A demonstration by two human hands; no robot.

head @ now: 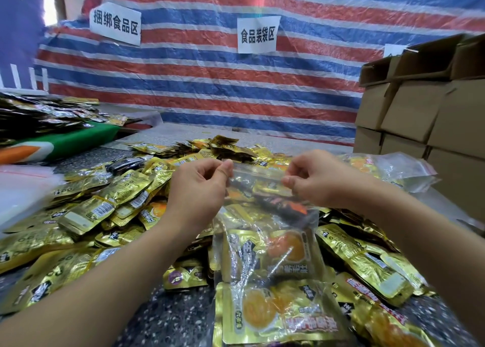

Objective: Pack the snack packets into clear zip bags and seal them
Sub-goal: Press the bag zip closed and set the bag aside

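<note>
A clear zip bag [267, 241] stuffed with gold packets [278, 312] hangs over the speckled tabletop [168, 317]. The left hand [199, 186] and right hand [312, 178] each pinch its top strip at opposite ends. Loose packets are heaped behind, boxes [425, 105] beyond.

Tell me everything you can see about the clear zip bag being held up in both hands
The clear zip bag is thin, crinkled see-through plastic with a zip strip along its top edge. It hangs upright above the pile of gold snack packets, its lower end reaching down among them. Gold packets with orange pictures show through it. The left hand pinches the zip strip at one end, the right hand at the other. Whether the strip is sealed cannot be told.
</note>
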